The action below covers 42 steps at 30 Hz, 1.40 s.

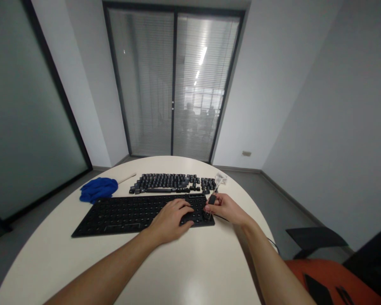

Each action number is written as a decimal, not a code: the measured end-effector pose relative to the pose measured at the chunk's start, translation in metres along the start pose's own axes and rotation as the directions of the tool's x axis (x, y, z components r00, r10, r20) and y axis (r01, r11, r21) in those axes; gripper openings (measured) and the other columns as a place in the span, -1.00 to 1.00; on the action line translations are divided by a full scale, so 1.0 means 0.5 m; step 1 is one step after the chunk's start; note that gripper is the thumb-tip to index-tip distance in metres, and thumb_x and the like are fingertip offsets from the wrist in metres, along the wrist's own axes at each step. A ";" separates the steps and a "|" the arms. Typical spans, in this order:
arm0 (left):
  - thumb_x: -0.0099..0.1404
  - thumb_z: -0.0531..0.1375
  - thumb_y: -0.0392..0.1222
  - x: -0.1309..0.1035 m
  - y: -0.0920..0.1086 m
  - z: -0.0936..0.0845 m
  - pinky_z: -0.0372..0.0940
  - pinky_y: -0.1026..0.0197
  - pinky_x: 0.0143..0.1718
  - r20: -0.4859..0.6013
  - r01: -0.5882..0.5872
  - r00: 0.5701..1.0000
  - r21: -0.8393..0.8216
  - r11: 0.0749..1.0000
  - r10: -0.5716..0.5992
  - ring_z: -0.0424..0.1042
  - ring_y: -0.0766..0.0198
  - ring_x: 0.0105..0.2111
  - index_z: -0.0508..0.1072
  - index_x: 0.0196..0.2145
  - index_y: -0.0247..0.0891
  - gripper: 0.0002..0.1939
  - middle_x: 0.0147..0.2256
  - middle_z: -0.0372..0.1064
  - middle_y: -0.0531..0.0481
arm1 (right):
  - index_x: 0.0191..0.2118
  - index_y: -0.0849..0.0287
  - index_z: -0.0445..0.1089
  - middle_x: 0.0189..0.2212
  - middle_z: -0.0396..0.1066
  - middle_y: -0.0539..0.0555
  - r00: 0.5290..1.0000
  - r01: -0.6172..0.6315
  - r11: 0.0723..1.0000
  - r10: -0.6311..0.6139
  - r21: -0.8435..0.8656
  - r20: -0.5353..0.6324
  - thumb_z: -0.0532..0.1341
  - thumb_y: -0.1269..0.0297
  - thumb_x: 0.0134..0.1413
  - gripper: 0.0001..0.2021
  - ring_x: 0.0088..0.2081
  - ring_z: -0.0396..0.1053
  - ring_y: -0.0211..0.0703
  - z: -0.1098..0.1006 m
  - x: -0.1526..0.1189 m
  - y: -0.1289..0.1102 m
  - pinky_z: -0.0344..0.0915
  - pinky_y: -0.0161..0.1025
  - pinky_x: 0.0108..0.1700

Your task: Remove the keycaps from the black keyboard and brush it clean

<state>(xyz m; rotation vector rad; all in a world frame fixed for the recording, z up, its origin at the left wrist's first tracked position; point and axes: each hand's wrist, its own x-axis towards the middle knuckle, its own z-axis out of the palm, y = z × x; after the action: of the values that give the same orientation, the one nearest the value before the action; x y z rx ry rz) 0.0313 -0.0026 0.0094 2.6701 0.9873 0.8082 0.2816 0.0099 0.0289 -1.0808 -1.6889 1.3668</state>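
Observation:
A black keyboard base (123, 214) lies on the table with most of its keycaps off. My left hand (171, 218) rests on its right half, fingers spread and holding nothing. At the base's right end, my right hand (224, 206) is closed around a small keycap puller (212, 199) with a black grip and thin wires. The puller's lower end is over the number pad area, by a dark key; whether it grips that key I cannot tell. Behind the base, loose black keycaps (165, 181) stand in rows laid out like a keyboard.
A blue cloth (98, 189) is bunched at the left beside a thin pale stick (127, 178). A clear plastic bag (221, 178) lies behind my right hand. A black cable (274, 245) runs over the right edge of the round table (190, 271). An orange chair (330, 279) stands at right.

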 end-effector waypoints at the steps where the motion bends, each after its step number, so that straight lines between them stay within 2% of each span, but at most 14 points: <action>1: 0.26 0.23 -0.12 0.000 0.000 0.000 0.19 -0.08 0.15 -0.002 0.001 1.000 -0.002 1.000 -0.001 0.28 0.04 0.08 0.44 0.00 -0.16 -0.66 0.01 0.38 -0.09 | -0.36 0.22 0.34 -0.50 0.42 -0.04 0.999 0.012 1.000 -0.012 -0.008 -0.037 0.40 0.09 -0.09 -0.66 -0.46 0.34 -0.25 -0.001 0.003 0.004 0.21 -0.32 -0.39; 5: 0.25 0.24 -0.13 0.000 0.003 -0.001 0.20 -0.08 0.14 -0.015 0.013 1.000 -0.018 1.000 -0.013 0.29 0.03 0.07 0.44 -0.01 -0.15 -0.66 0.01 0.38 -0.09 | -0.32 0.21 0.35 -0.45 0.46 -0.01 0.974 0.086 0.995 -0.094 -0.048 -0.206 0.43 0.06 -0.15 -0.62 -0.40 0.40 -0.19 0.012 0.019 0.014 0.29 -0.25 -0.29; 9: 0.25 0.25 -0.11 0.003 0.003 0.000 0.22 -0.05 0.12 -0.051 0.073 0.996 -0.075 0.995 -0.077 0.32 0.04 0.04 0.44 -0.02 -0.17 -0.66 -0.01 0.41 -0.09 | -0.31 0.20 0.39 -0.42 0.50 0.05 0.961 0.117 0.986 -0.143 -0.121 -0.237 0.40 0.01 -0.10 -0.63 -0.38 0.43 -0.15 0.050 0.029 0.010 0.32 -0.25 -0.33; 13: 0.25 0.26 -0.10 0.007 -0.005 0.005 0.27 0.03 0.06 -0.098 0.133 0.983 -0.200 0.971 -0.155 0.39 0.09 -0.02 0.46 -0.06 -0.18 -0.70 -0.05 0.45 -0.09 | -0.32 0.20 0.44 -0.39 0.54 0.10 0.930 0.152 0.963 -0.216 -0.224 -0.297 0.38 -0.02 -0.07 -0.64 -0.40 0.44 -0.14 0.087 0.030 -0.002 0.33 -0.24 -0.36; 18: 0.25 0.26 -0.17 0.013 -0.019 0.010 0.31 0.10 -0.04 -0.096 0.176 0.970 -0.356 0.918 -0.224 0.45 0.13 -0.14 0.52 -0.18 -0.19 -0.83 -0.17 0.50 -0.04 | -0.30 0.19 0.49 -0.36 0.54 0.10 0.936 0.165 0.946 -0.239 -0.277 -0.259 0.35 0.00 -0.01 -0.67 -0.37 0.44 -0.13 0.105 0.032 -0.006 0.34 -0.23 -0.32; 25: 0.25 0.25 -0.21 0.022 -0.021 0.007 0.32 0.14 -0.07 -0.053 0.219 0.955 -0.531 0.818 -0.290 0.49 0.18 -0.19 0.51 -0.20 -0.21 -0.85 -0.22 0.54 0.00 | -0.26 0.15 0.49 -0.27 0.53 0.09 0.936 0.212 0.938 -0.275 -0.273 -0.219 0.30 0.04 0.09 -0.73 -0.20 0.46 -0.07 0.094 0.027 -0.004 0.36 -0.16 -0.13; 29: 0.23 0.25 -0.21 0.025 -0.020 0.005 0.33 0.14 -0.10 -0.062 0.228 0.947 -0.559 0.797 -0.315 0.48 0.18 -0.21 0.48 -0.18 -0.23 -0.83 -0.24 0.53 -0.02 | -0.13 0.14 0.50 -0.19 0.54 0.12 0.949 0.197 0.945 -0.251 -0.262 -0.190 0.25 0.03 0.15 -0.69 -0.15 0.47 -0.04 0.087 0.024 -0.003 0.37 -0.10 -0.05; 33: 0.26 0.23 -0.20 0.024 -0.022 0.007 0.32 0.16 -0.10 -0.079 0.216 0.942 -0.600 0.770 -0.325 0.48 0.22 -0.24 0.42 -0.13 -0.24 -0.79 -0.25 0.51 -0.01 | -0.06 0.16 0.47 -0.16 0.54 0.14 0.961 0.212 0.967 -0.233 -0.142 -0.149 0.17 0.01 0.23 -0.65 -0.11 0.49 -0.04 0.086 0.024 0.001 0.37 -0.06 0.00; 37: 0.28 0.22 -0.17 0.023 -0.028 0.014 0.30 0.16 -0.11 -0.083 0.201 0.945 -0.619 0.759 -0.318 0.47 0.23 -0.26 0.38 -0.11 -0.25 -0.77 -0.30 0.48 0.01 | 0.03 0.15 0.41 -0.11 0.53 0.16 0.970 0.205 0.978 -0.208 -0.039 -0.122 0.18 0.02 0.23 -0.62 -0.10 0.50 -0.06 0.088 0.026 0.004 0.37 -0.04 0.03; 42: 0.30 0.20 -0.14 0.024 -0.032 0.020 0.28 0.18 -0.14 -0.079 0.215 0.935 -0.650 0.729 -0.346 0.45 0.23 -0.26 0.37 -0.11 -0.26 -0.77 -0.32 0.46 0.00 | 0.06 0.14 0.38 -0.07 0.52 0.15 0.969 0.215 0.976 -0.219 -0.046 -0.117 0.18 0.02 0.24 -0.61 -0.09 0.50 -0.07 0.089 0.025 0.004 0.35 -0.04 0.05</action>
<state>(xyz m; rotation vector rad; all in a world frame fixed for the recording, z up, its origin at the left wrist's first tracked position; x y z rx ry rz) 0.0358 0.0175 0.0007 1.8351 0.9162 1.1086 0.2367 0.0040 0.0181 -0.9457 -1.6901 1.1169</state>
